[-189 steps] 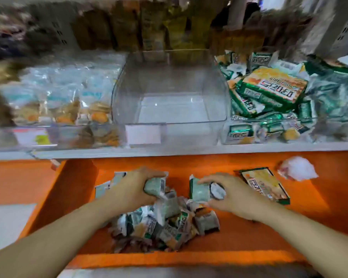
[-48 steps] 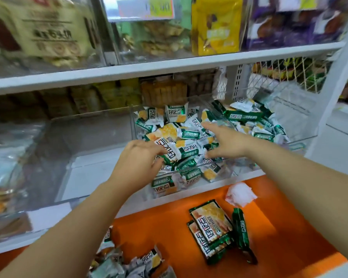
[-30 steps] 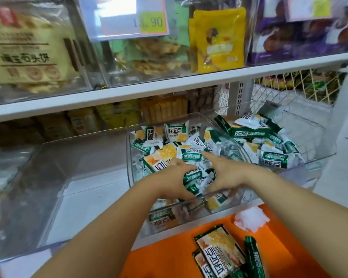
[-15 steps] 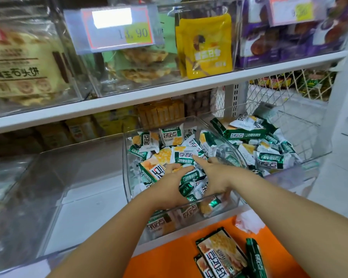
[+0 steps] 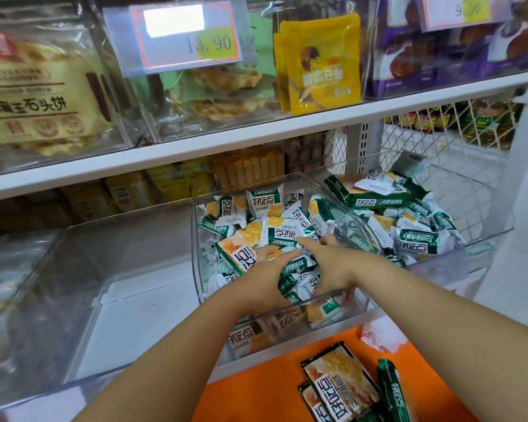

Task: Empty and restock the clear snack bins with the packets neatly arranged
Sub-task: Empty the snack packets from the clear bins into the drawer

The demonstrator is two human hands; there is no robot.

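both hands are inside the middle clear bin point(image 5: 195, 248), which stands on the lower shelf, and they face each other over the heap. the left hand point(image 5: 264, 281) curls its fingers round a bunch of small packets point(image 5: 297, 269), green and white, and the right hand point(image 5: 333, 269) closes on the same bunch from the other side. its forefinger lies straighter on top of a packet and the other fingers bend down into the heap. so the bunch is gripped between the two hands, low in the front half of the bin, and it touches the packets under it.

this bin is full of the same packets, up to near the rim, lying in every direction. just to the left is the empty bin point(image 5: 128, 222), with only its white floor inside. to the right, touching the middle bin, is the right bin point(image 5: 486, 231), where more packets point(image 5: 415, 239) are heaped.

below the shelf is an orange surface point(image 5: 265, 394). on it lie some larger packets point(image 5: 342, 388) of the same brand, overlapping one another, and near them a crumpled white thing point(image 5: 381, 333).

on the upper shelf point(image 5: 256, 137) stand other clear boxes of snacks, among them a yellow pouch point(image 5: 320, 62), and a price tag point(image 5: 183, 38) which reads 13.90.
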